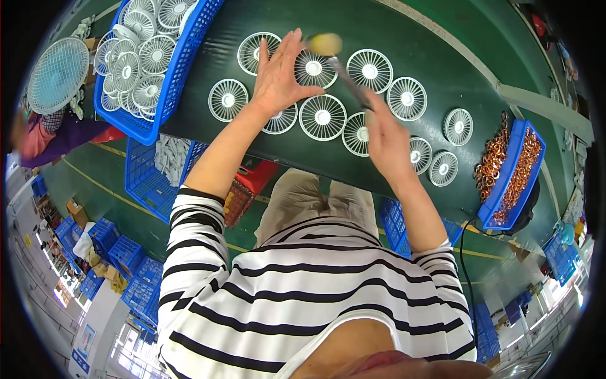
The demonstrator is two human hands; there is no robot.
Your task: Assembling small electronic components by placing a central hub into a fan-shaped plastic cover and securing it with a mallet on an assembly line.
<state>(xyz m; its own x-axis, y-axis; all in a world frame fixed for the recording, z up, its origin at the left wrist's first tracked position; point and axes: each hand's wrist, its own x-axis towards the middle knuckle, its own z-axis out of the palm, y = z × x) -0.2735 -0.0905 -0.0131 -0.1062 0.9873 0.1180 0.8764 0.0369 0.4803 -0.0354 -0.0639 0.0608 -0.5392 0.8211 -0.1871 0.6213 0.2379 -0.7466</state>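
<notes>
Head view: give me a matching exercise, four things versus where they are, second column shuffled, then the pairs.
Things:
1. left hand
2. brush
3. copper rings
4. white fan grilles heaped loose

Places:
A. in the blue tray at the right end of the dark green table
B. in the blue crate at the upper left
C. gripped in the right hand, yellowish head blurred above the laid-out grilles
D. spread flat on a fan grille lying on the table

Pairs: 1-D, 2-C, 3-A, 4-B
</notes>
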